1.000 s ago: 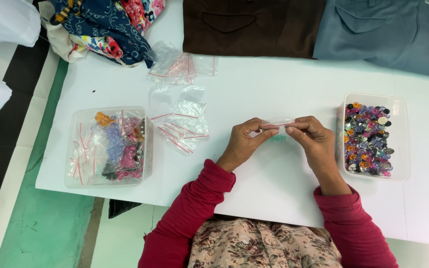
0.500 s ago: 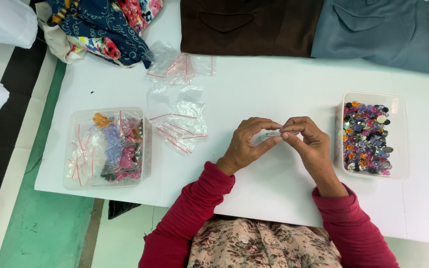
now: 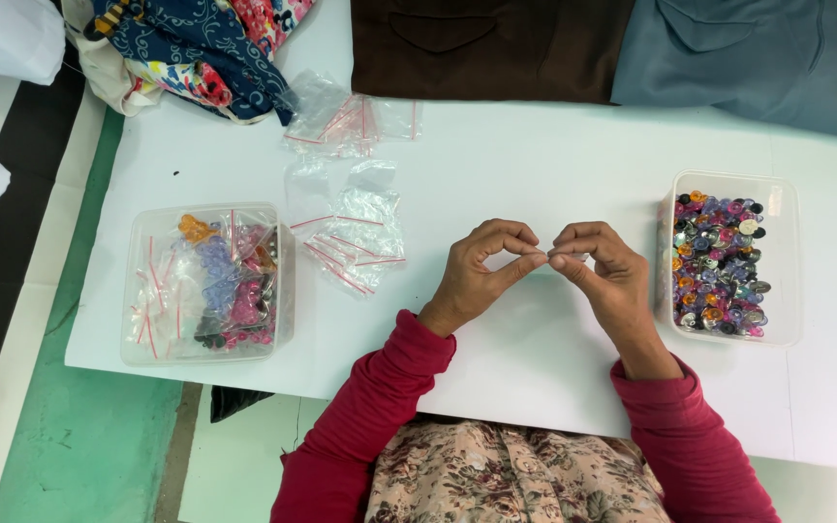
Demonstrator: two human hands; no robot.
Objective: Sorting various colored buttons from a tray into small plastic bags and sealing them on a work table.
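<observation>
Between my two hands, right at the fingertips, is something small that I can hardly see, maybe a little clear bag. My left hand [image 3: 477, 276] and my right hand [image 3: 603, 271] are close together, fingertips touching, both pinched on that small thing, though I cannot tell just what it is.

To the right of my right hand is a clear tub of loose colourful buttons [image 3: 719, 261], nearly full, so I think lots is left to do. Far to the left of my left hand is another tub [image 3: 207, 283] holding filled little bags, so some are done. Just left of my left hand lie empty bags [image 3: 356, 232].

Under my hands is a white table [image 3: 535, 165]. Folded clothes [image 3: 622, 48] lie beyond my hands. The floor is green and white.
</observation>
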